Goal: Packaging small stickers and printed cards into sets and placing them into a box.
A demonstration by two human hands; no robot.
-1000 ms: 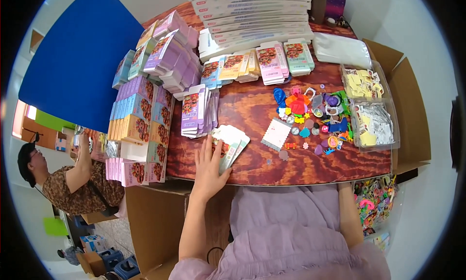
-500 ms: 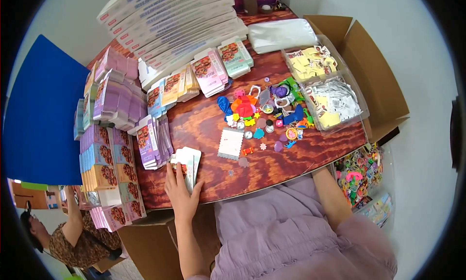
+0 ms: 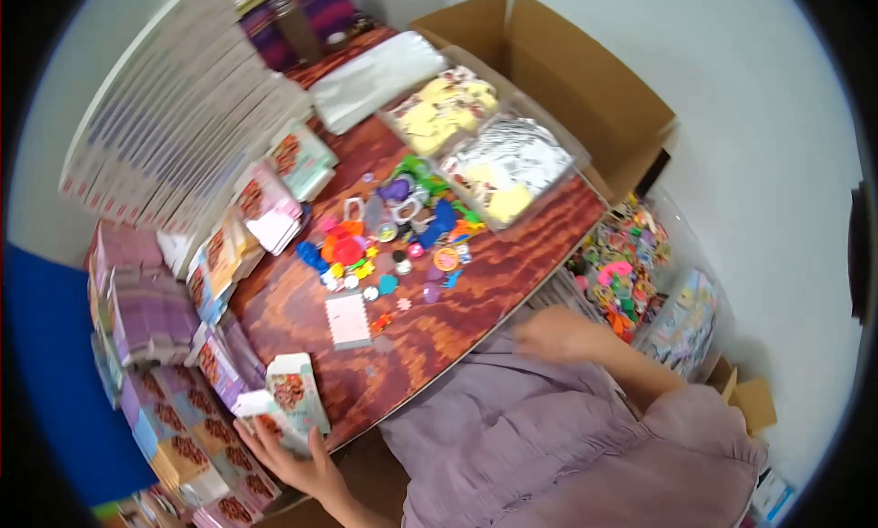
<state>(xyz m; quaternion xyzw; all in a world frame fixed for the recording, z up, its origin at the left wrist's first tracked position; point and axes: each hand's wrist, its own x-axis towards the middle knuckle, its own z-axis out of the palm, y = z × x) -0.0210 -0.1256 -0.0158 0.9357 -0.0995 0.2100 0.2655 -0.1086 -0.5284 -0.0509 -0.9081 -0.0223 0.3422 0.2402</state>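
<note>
My left hand (image 3: 297,468) lies with its fingers spread at the table's near left edge, touching a few pale green flat packets (image 3: 297,391) with a food picture on them. Nothing is gripped in it. Just off the table's front edge, above my lap, is my right hand (image 3: 551,334); motion smears its fingers, and I cannot make out anything in it. Between the hands and the far bins spreads a pile of small colourful toys (image 3: 402,221). A whitish square with notched edges (image 3: 347,320) lies at the pile's near side.
Purple packets (image 3: 224,359) and more stacked packets (image 3: 151,313) line the left. Behind them stands a long row of white boxes (image 3: 174,116). Far back are clear bags (image 3: 375,80), a clear bin of wrapped pieces (image 3: 508,162) and an open carton (image 3: 567,80). A trinket tub (image 3: 631,263) stands right.
The view has turned, so the table sits further left. My right hand has come out from beneath the table edge. The green packets under my left hand are spread further apart.
</note>
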